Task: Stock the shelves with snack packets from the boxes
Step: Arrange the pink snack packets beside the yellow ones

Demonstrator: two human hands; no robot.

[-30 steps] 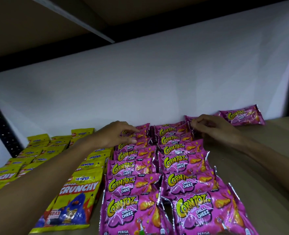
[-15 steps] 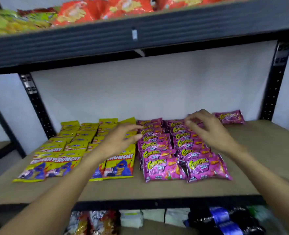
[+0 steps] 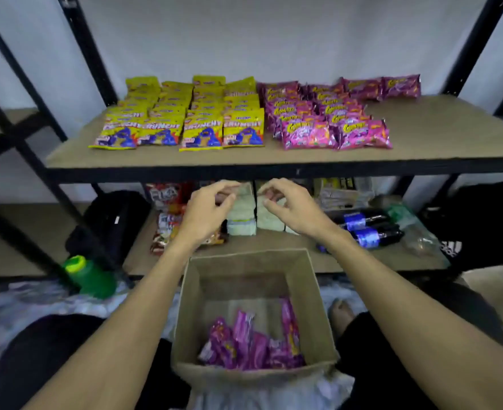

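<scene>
1. Hand state. Our left hand [image 3: 207, 211] and right hand [image 3: 288, 208] hovered side by side, below the front edge of the middle shelf [image 3: 436, 134] and above the far wall of the cardboard box [image 3: 191, 306]. The fingers of both hands were loosely curled, with thumb near forefinger, and neither hand held anything.

2. Location of stock. The loose pink packets [image 3: 250, 347] lay heaped against the near wall of the box, which stood on the floor between our knees. The pink rows [image 3: 327, 113] lay right of centre on the middle shelf, touching the yellow Crunchy packets [image 3: 185, 113] on their left. The right end of the shelf was bare board.

3. Handling. We judged the packets to be light, air-filled foil pillows with soft, slippery film and brittle contents. Grip should fall on a crimped end seam or lightly across the flat faces. Squeezing the middle risked crushing the snacks.

4. Count.
- Boxes: one.
- Yellow packets: four overlapping columns. The total per column could not be read.
- Pink packets on the shelf: two overlapping columns, plus two single packets [image 3: 380, 87] along the rear edge to their right.
- Pink packets in the box: several. Blur prevented an exact figure.
- Dark bottles [image 3: 368, 229] on the lower shelf: two.
</scene>
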